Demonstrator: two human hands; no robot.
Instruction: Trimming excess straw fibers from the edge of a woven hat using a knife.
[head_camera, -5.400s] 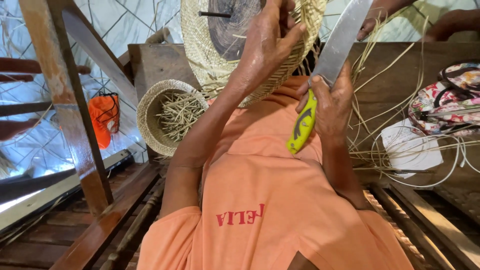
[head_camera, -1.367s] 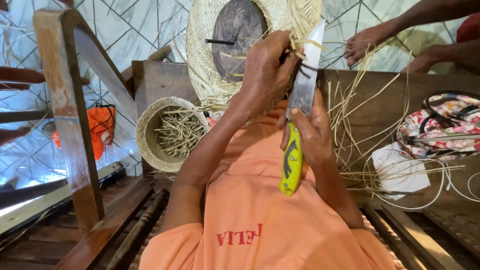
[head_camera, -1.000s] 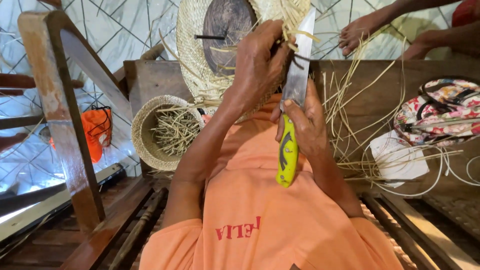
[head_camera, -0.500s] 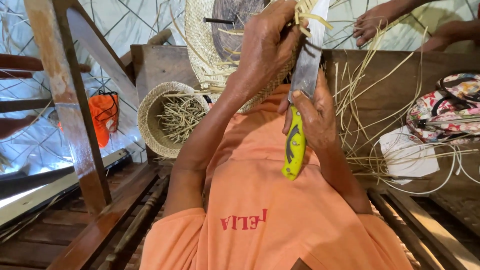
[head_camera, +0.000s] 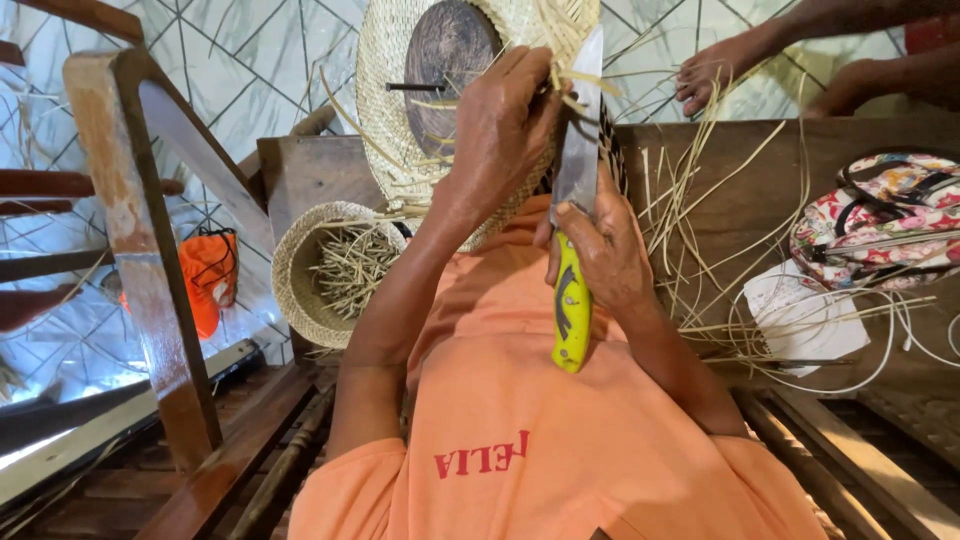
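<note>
The woven straw piece (head_camera: 420, 90) was held upright above the wooden counter (head_camera: 760, 190), its rim crowded by loose strands. Little free room was left beside it: a small basket of cuttings (head_camera: 325, 270) lay to its lower left, a floral bag (head_camera: 880, 215) well to its right. The left hand (head_camera: 500, 125) was closed on the piece's frayed edge. The right hand (head_camera: 600, 250) was wrapped tight round the knife (head_camera: 574, 250), blade against that edge. Since half a second before, the knife had been drawn slightly lower.
</note>
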